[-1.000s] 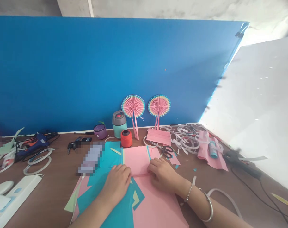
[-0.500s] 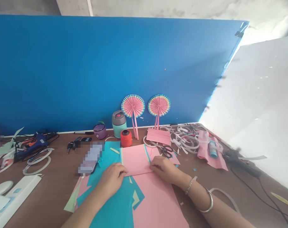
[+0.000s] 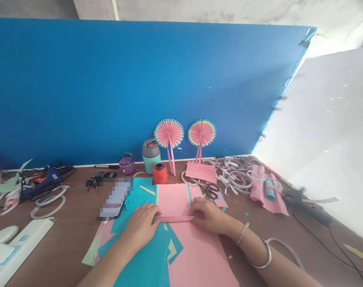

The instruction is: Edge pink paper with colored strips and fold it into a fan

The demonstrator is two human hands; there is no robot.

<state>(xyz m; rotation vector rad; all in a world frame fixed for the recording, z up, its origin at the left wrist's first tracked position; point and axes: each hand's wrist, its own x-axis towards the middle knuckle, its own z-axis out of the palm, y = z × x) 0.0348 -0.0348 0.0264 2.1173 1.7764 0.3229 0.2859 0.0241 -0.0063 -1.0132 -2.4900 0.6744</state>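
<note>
A pink paper with blue and yellow strips along its sides lies in front of me, its near edge folded into a narrow band. My left hand pinches the left end of that fold; my right hand pinches the right end. Beneath are a teal sheet and a larger pink sheet. Black-handled scissors rest just beyond my right hand. Two round pleated fans on pink sticks lean on the blue panel.
Behind the paper stand a red container, a teal flask and a purple pot. A phone, a power strip and a glue gun lie left. White strip coils and a glue bottle are right.
The near edge of the pink paper now shows a raised, narrow fold between my hands. Both hands have stayed at its ends, fingers curled closer round it. The view has shifted slightly.
</note>
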